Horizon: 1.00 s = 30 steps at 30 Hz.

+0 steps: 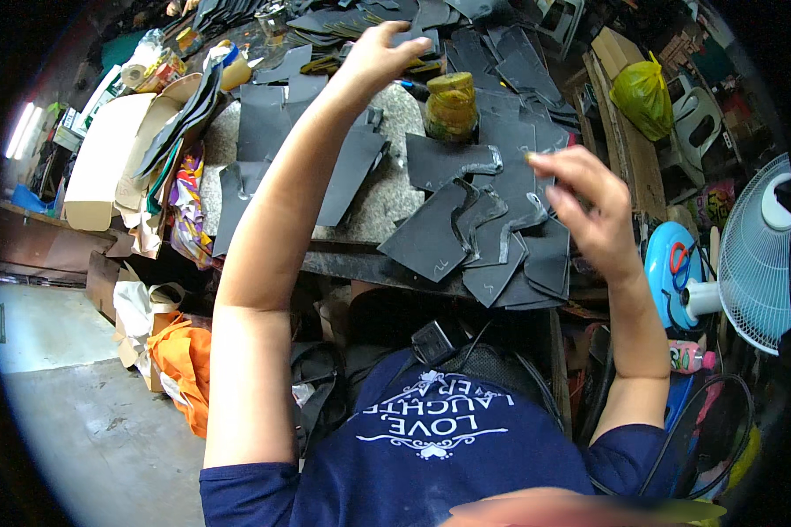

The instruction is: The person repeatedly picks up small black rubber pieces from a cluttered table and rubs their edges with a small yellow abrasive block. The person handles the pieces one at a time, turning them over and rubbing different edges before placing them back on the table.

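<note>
I have the left hand reaching to 12 o'clock, fingers spread, near stacked dark sheets. Right hand at 2, fingers half-curled, thumb apart; can't tell if its fingertips pinch anything. Dark panels at 2, nearer centre. Looks like a fetch step; next move calls for gripping 1 sheet. Yellow-stained jar, 1 o'clock: contents hidden.

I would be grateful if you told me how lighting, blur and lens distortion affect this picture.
Head view: black corners around a curved fisheye rim; head view: a white strip glares at far left, the floor shows pale sheen; head view: deep shadow beneath the workbench; head view: a smeared patch along the lower edge.
</note>
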{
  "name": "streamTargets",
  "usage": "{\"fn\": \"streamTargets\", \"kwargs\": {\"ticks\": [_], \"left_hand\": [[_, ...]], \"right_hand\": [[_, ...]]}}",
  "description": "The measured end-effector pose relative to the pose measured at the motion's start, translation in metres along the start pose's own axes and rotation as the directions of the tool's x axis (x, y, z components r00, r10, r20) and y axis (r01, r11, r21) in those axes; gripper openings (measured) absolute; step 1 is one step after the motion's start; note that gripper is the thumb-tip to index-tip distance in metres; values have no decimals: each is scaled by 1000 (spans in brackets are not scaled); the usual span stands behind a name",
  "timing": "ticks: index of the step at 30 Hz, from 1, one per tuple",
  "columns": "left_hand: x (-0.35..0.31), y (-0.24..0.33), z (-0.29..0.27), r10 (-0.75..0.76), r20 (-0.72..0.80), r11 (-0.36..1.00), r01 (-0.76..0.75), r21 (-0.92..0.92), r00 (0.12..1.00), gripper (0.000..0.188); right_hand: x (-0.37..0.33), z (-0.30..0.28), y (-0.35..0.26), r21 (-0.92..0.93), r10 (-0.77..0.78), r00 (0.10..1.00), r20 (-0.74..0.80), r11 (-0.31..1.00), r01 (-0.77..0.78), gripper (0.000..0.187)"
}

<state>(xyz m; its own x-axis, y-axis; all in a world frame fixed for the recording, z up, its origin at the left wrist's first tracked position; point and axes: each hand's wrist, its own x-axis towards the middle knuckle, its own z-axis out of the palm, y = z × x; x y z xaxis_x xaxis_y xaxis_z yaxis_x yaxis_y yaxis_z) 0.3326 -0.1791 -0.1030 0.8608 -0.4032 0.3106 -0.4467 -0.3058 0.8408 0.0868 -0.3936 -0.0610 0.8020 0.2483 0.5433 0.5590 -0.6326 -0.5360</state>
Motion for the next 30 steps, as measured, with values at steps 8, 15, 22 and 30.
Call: {"fn": "streamTargets", "kwargs": {"ticks": [8, 15, 22, 30], "left_hand": [[-32, 19, 33, 310, 60, 882, -311, 353, 949, 33], [-26, 12, 33, 259, -116, 920, -209, 331, 959, 28], [-33, 17, 42, 226, -210, 940, -156, 303, 951, 25], [-43, 6, 18, 225, -156, 919, -156, 362, 962, 29]], "right_hand": [[65, 12, 46, -345, 135, 982, 132, 935, -83, 33], [121, 61, 86, -619, 315, 877, 364, 785, -25, 56], [139, 84, 90, -647, 419, 795, 439, 761, -44, 65], [106, 40, 67, -613, 267, 924, 272, 789, -48, 58]]}}
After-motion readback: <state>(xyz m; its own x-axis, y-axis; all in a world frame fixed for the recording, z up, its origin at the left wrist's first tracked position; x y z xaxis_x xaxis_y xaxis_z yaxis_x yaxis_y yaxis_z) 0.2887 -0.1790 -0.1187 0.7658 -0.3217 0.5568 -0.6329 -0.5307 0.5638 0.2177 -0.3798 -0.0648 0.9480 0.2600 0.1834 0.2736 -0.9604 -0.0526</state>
